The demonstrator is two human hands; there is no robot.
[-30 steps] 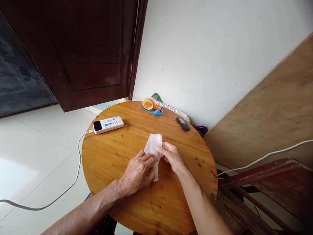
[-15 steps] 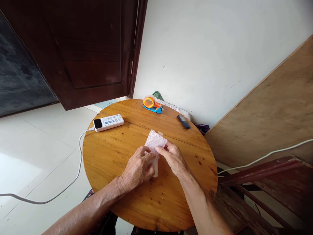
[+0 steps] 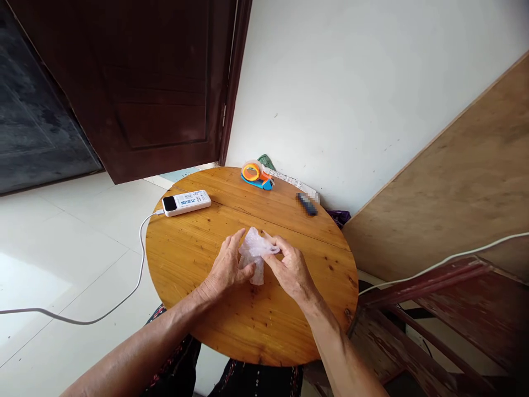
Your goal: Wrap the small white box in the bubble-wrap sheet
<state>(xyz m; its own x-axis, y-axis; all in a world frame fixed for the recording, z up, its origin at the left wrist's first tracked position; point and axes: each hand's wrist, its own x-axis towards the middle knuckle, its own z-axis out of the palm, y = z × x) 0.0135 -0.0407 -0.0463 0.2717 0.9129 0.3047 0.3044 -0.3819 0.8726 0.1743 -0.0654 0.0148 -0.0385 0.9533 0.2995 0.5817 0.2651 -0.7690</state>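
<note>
A crumpled piece of whitish, translucent bubble wrap [image 3: 255, 248] lies between my hands over the middle of the round wooden table. My right hand [image 3: 289, 267] pinches its right edge between thumb and fingers. On the other side, my left hand [image 3: 229, 264] has its thumb and fingers spread apart around the wrap's left edge; whether the fingertips touch it I cannot tell. A lower flap of the wrap hangs down toward me. Anything inside the folds is hidden.
An orange and blue tape dispenser [image 3: 257, 175] stands at the table's [image 3: 198, 248] far edge. To its right lies a dark, blurred-out object [image 3: 306, 204]. A white power bank [image 3: 187, 203] with a plugged-in cable [image 3: 142, 259] rests at the left. Wooden steps [image 3: 417, 325] are on the right.
My left fingers have opened from a bent grip on the wrap and spread at its left side. The wrap has become more bunched, with my right hand still pinching it. The view has shifted slightly.
</note>
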